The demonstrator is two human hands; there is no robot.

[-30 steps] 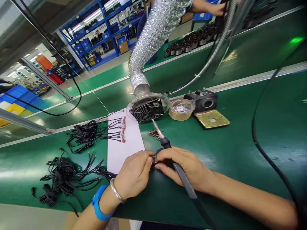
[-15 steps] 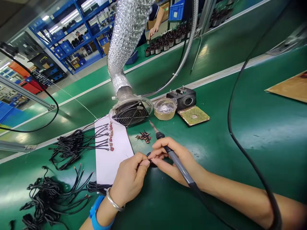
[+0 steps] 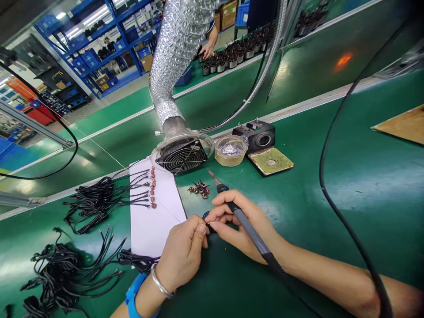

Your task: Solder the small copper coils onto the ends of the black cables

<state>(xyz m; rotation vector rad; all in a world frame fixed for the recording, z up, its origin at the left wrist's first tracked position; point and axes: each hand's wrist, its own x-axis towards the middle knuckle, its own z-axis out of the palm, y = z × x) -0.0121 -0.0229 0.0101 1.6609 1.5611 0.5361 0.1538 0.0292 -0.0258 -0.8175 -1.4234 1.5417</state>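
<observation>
My left hand [image 3: 185,247] is closed, thumb and forefinger pinching the end of a thin black cable whose small orange-yellow wire tips [image 3: 208,224] just show. My right hand [image 3: 247,225] grips a soldering iron [image 3: 247,227], its tip slanting up and away to the left. The right thumb and fingertips meet the left fingertips at the wire tips. Behind them a small round black thing [image 3: 206,215] is mostly hidden. Beyond the iron's tip lies a little pile of small dark parts with coppery ends [image 3: 199,189].
A fume extractor [image 3: 182,157] hangs from a silver duct [image 3: 172,57]. Behind stand a tub [image 3: 231,152], an iron holder [image 3: 260,134] and a yellow-green sponge [image 3: 271,161]. At left, black cables [image 3: 96,198] with red-tipped ends reach onto white paper [image 3: 155,234]. A co-worker's hand [image 3: 208,49] is across the bench.
The view has shifted slightly. My fingertips have moved a little at the cable end, and orange-yellow wire tips now show. The co-worker's hand has opened and shifted left.
</observation>
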